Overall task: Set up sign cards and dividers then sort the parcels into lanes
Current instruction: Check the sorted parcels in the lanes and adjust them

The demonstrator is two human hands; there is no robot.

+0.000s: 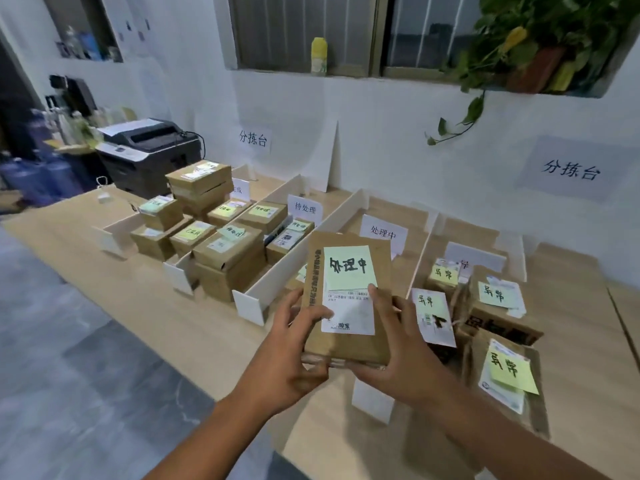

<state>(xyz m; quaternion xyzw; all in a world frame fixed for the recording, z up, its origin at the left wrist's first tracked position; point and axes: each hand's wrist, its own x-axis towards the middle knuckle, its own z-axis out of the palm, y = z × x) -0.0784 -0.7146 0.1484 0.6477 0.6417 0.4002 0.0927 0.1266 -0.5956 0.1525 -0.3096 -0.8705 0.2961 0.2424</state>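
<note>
I hold a brown cardboard parcel (348,344) with a green sticky note reading 处理中 in both hands, above the near end of the third lane. My left hand (292,344) grips its left edge and my right hand (394,351) its right side, thumb on the white label. White dividers (308,254) split the wooden table (180,320) into lanes, each with a white sign card such as 待处理 (304,206) and 处理中 (382,233). The left lanes hold several stacked parcels (225,251). The right lane holds parcels marked 异常 (495,306).
A black printer (149,152) stands at the table's far left end. Paper signs (571,169) hang on the white wall behind. A potted plant (533,46) and a yellow bottle (318,55) sit on the window ledge. Grey floor lies to the left.
</note>
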